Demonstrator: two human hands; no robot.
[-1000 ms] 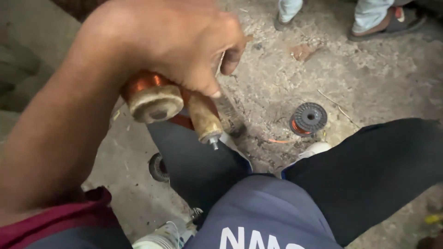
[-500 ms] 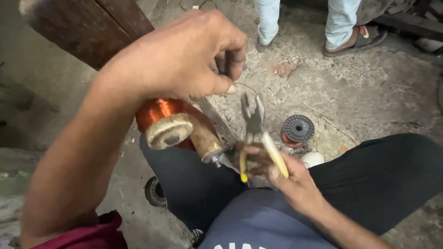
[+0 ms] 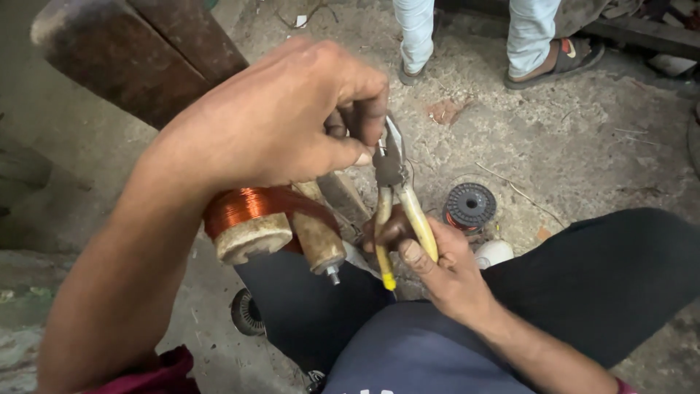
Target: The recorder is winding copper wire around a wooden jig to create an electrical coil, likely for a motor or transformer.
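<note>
My left hand (image 3: 292, 117) is raised in the middle of the view, thumb and fingers pinched together on what looks like a thin wire, hard to make out, right at the jaws of a pair of pliers (image 3: 397, 190). My right hand (image 3: 445, 273) grips the pliers by their yellow handles, jaws pointing up. Below my left wrist sits a coil of copper wire (image 3: 248, 208) wound on a pale core, with a cylindrical shaft (image 3: 319, 244) beside it ending in a small metal tip. My dark-trousered legs lie underneath.
On the rough concrete floor lies a small black spool of copper wire (image 3: 469, 206). A dark wooden beam (image 3: 138, 51) slants across the top left. Another person's sandalled feet (image 3: 543, 62) stand at the top. A round ribbed part (image 3: 248, 314) lies near my leg.
My right hand came into view with the pliers and raised them. The jaws now meet my left fingertips. The view has tilted up slightly.
</note>
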